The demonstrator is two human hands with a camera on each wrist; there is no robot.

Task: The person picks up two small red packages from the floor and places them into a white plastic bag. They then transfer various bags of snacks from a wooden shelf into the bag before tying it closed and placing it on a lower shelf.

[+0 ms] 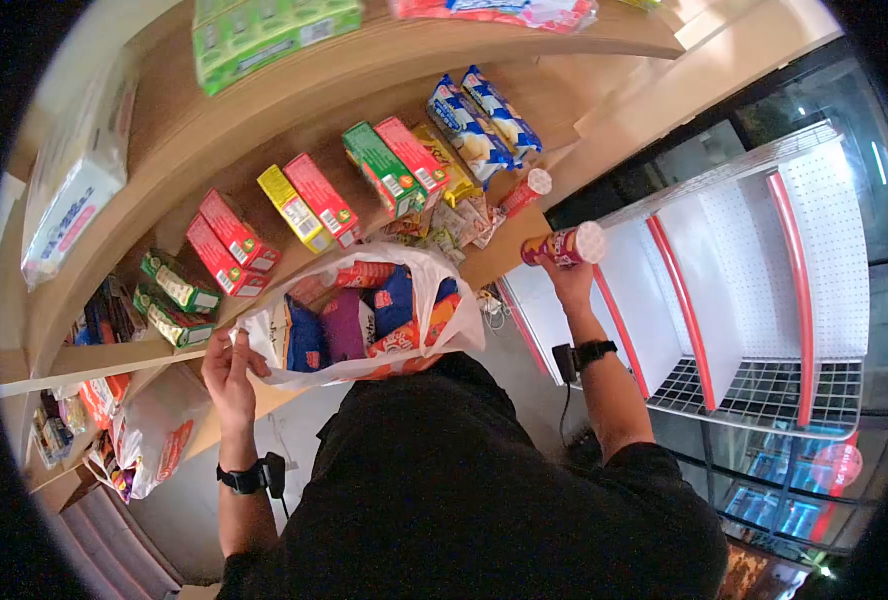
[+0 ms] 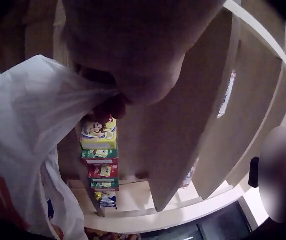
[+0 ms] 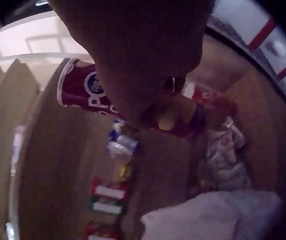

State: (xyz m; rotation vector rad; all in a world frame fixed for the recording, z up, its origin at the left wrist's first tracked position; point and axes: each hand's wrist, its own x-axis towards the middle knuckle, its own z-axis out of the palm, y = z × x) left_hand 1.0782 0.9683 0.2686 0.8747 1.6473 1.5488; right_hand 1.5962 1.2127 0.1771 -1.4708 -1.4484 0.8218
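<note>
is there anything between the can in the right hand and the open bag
Nothing visible. The right hand holds the can in open air just beside the bag, whose mouth the left hand holds open.

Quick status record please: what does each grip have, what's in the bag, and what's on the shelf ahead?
Left grip: grips the rim of the white bag, mouth open
Bag contents: snack packs in blue, purple and orange
Right grip: holds a red can on its side, outside the bag
Shelf: row of coloured boxes, with a second can at the right end
Far right: white rack
</note>
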